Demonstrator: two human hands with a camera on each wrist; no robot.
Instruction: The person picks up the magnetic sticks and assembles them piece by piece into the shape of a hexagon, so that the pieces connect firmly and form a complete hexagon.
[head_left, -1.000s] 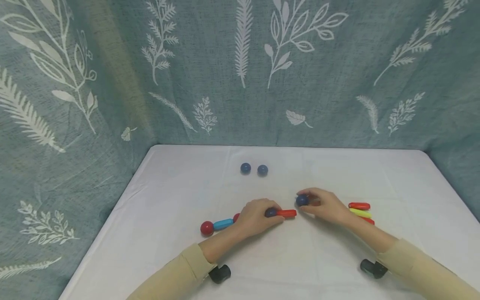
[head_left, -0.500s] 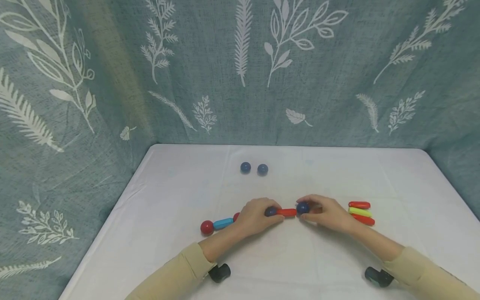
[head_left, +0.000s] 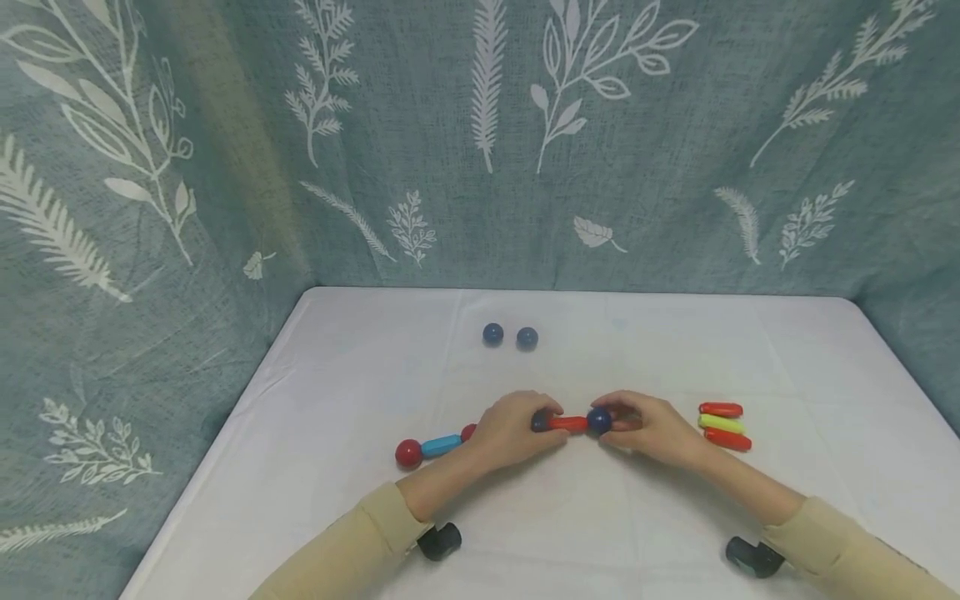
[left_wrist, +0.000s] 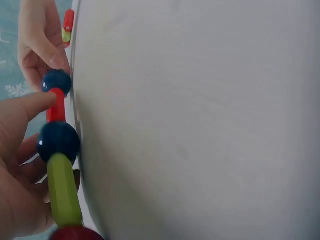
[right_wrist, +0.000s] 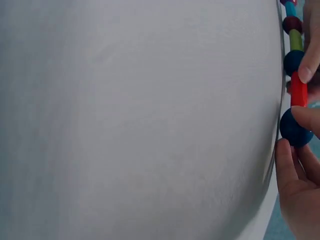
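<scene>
A chain of balls and rods lies along the table. From its left end run a red ball [head_left: 408, 453], a light-blue rod [head_left: 441, 446], another red ball [head_left: 468, 432], a yellow-green rod [left_wrist: 65, 190], a blue ball [left_wrist: 59, 142], a red rod [head_left: 570, 424] and an end blue ball [head_left: 599, 421]. My left hand [head_left: 513, 429] grips the red rod beside the inner blue ball, thumb on the rod. It covers the yellow-green rod in the head view. Thumb and fingers of my right hand [head_left: 648, 425] pinch the end blue ball against the red rod's tip.
Two loose blue balls, a left one [head_left: 492, 334] and a right one [head_left: 527, 338], sit farther back. To the right lie a red rod [head_left: 721, 409], a yellow rod [head_left: 722, 423] and another red rod [head_left: 727, 439]. A patterned curtain [head_left: 450, 150] hangs behind the white table [head_left: 637, 517].
My right hand has brought the blue ball toward me and left, onto the free end of the red rod. The chain has shifted slightly left, with my left hand still holding it.
</scene>
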